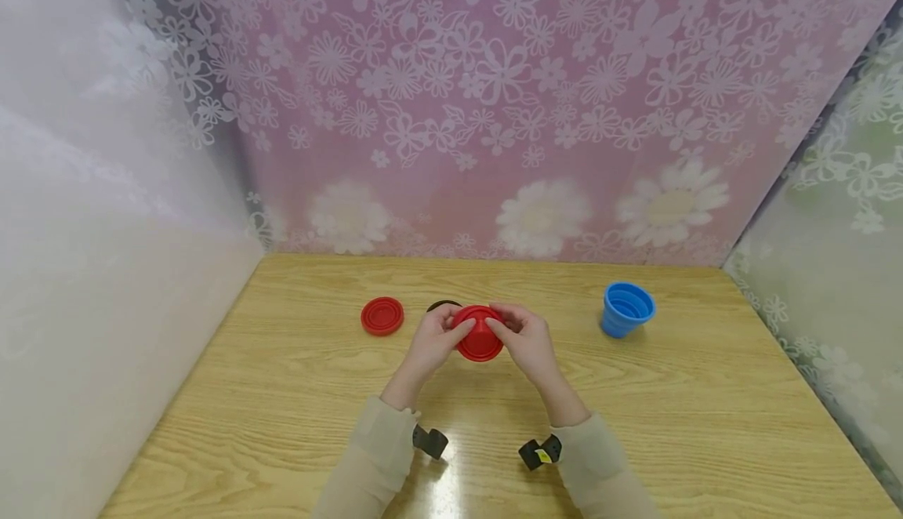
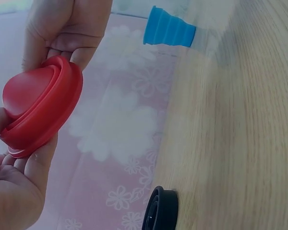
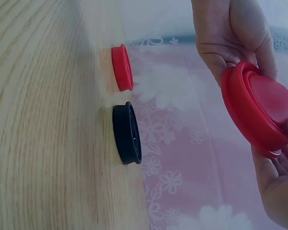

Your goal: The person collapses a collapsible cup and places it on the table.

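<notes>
A red collapsible silicone cup (image 1: 481, 340) is held up between both hands, above the table. Its base bulges toward the head camera, and in the wrist views the cup looks squat and tilted, partly folded. My left hand (image 1: 432, 340) grips its left side, thumb on the bulging part and fingers behind the rim. On the right side my right hand (image 1: 529, 345) holds it the same way. Behind the left hand lies a flat black collapsible cup (image 3: 126, 134), mostly hidden in the head view. Farther left, another red collapsible cup (image 1: 382, 316) lies folded flat.
A blue collapsible cup (image 1: 626, 311) stands upright and extended at the right of the wooden table (image 1: 705, 393). Flower-patterned sheets (image 1: 494, 111) rise at the back and both sides. Each wrist carries a dark camera on its strap.
</notes>
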Demonstrator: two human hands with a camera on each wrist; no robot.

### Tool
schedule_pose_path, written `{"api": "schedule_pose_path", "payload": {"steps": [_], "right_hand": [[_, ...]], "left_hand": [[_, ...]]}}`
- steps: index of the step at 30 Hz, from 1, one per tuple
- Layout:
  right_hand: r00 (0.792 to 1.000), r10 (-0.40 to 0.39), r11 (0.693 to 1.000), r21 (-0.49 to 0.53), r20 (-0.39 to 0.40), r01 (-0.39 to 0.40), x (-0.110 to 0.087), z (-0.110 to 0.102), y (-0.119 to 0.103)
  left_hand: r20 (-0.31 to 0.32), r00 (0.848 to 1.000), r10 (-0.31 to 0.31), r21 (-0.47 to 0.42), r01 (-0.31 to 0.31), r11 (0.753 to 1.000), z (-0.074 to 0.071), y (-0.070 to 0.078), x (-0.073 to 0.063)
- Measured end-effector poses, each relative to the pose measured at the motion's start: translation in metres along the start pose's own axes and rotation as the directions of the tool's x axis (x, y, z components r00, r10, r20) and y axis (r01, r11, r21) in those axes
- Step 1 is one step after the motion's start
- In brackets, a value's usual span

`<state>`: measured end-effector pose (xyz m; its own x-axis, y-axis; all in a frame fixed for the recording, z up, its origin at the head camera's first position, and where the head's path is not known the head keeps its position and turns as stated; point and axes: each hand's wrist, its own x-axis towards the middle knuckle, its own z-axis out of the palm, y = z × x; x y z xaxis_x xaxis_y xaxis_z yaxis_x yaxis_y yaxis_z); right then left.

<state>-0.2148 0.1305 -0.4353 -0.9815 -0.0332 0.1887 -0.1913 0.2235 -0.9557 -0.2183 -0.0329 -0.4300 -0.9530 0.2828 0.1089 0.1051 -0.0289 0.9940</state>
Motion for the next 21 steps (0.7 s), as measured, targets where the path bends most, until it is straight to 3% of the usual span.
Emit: {"api": "schedule_pose_path", "payload": {"steps": [5,8,14,18,21], "right_hand": [[0.997,-0.065,0.995,-0.083,-0.035,0.062,-0.001,0.003,0.001],[0.991,-0.123,0.987,-0.107,-0.044,0.118,-0.002,0.004,0.002],[0.968,-0.240,0.962,-0.150,-0.066,0.228,-0.002,0.006,0.006],[0.959,-0.273,0.950,-0.177,-0.080,0.256,-0.002,0.006,0.007],[0.957,-0.277,0.947,-0.194,-0.084,0.257,-0.006,0.006,-0.003]], "left_hand": [[-0.033,0.999,0.023,0.098,-0.020,0.995,-0.001,-0.017,0.008],[-0.053,0.998,0.046,0.164,-0.037,0.986,-0.001,-0.019,0.008],[-0.068,0.993,0.095,0.260,-0.074,0.963,0.002,-0.019,0.006],[-0.063,0.988,0.139,0.317,-0.113,0.942,0.003,-0.019,0.005],[-0.058,0.985,0.162,0.340,-0.133,0.931,0.006,-0.009,0.000]]}}
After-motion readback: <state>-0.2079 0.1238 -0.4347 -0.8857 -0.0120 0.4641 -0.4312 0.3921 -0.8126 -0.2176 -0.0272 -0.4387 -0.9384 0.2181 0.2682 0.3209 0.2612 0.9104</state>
